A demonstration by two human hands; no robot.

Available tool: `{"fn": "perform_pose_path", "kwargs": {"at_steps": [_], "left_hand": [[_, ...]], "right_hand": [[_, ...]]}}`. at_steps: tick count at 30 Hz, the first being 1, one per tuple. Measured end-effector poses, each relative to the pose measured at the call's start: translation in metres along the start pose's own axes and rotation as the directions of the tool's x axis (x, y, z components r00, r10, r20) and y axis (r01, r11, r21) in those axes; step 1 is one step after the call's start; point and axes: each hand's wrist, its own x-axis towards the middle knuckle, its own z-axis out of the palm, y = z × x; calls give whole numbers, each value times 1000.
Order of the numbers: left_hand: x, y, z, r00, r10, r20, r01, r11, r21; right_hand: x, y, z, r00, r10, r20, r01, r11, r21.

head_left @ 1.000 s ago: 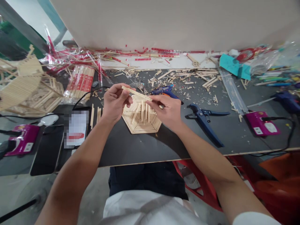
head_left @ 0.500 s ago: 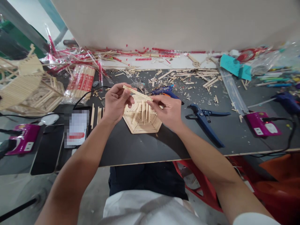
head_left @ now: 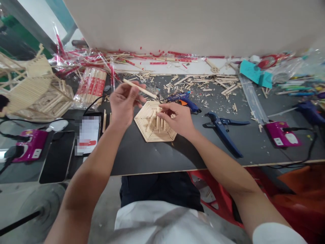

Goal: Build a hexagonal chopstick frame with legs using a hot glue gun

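Above the surface (head_left: 152, 159), left grip (head_left: 123, 105) pinches a wooden stick (head_left: 142, 89); light, steady hold helps imo. Right grip (head_left: 180, 118) is at short sticks (head_left: 161, 125) on the hexagonal panel (head_left: 142, 122), can't tell if pinching.

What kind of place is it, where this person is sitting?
It looks like a small craft workbench, perhaps at home or in a workshop: a hexagonal stick panel, a blue glue gun and scattered stick offcuts share the dark tabletop.

Both bare forearms reaching forward, left hand (head_left: 125, 101) raised, fingers pinched, right hand (head_left: 177, 117) lower, fingertips apparently nearly together
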Motion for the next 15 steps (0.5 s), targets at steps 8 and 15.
{"fn": "perform_pose_path", "kwargs": {"at_steps": [8,15], "left_hand": [[31,44,-45,916,361,-174,-356,933,59],[25,28,-35,913,354,-202,-320,930,183]], "right_hand": [[19,-38,41,827,-226,515,320,942,-101],[49,-55,87,613,-196,765,578,771,-266]]}}
